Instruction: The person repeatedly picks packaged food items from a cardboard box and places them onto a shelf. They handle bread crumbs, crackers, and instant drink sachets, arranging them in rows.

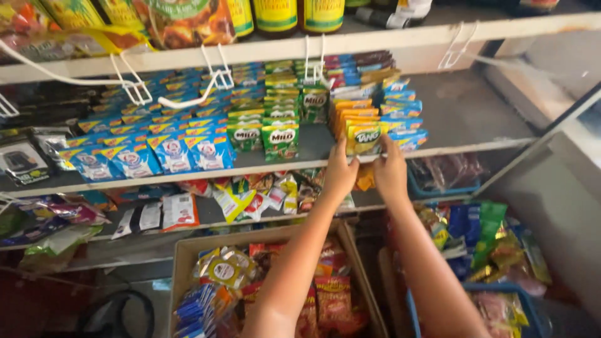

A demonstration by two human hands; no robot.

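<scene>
Both my arms reach up to the middle shelf (476,149). My left hand (340,172) and my right hand (390,169) grip the two sides of a small orange and green sachet (363,138) at the front of a row of orange sachets (350,112). The sachet stands upright at the shelf's front edge. Green sachets (280,141) stand in rows just to its left, and blue sachets (410,134) just to its right.
Blue and white sachets (169,150) fill the shelf's left part. White wire hooks (216,81) hang from the upper shelf, which carries bottles (275,14). A lower shelf holds mixed packets (250,197). A cardboard box (188,250) and a blue crate (501,289) of snacks stand below.
</scene>
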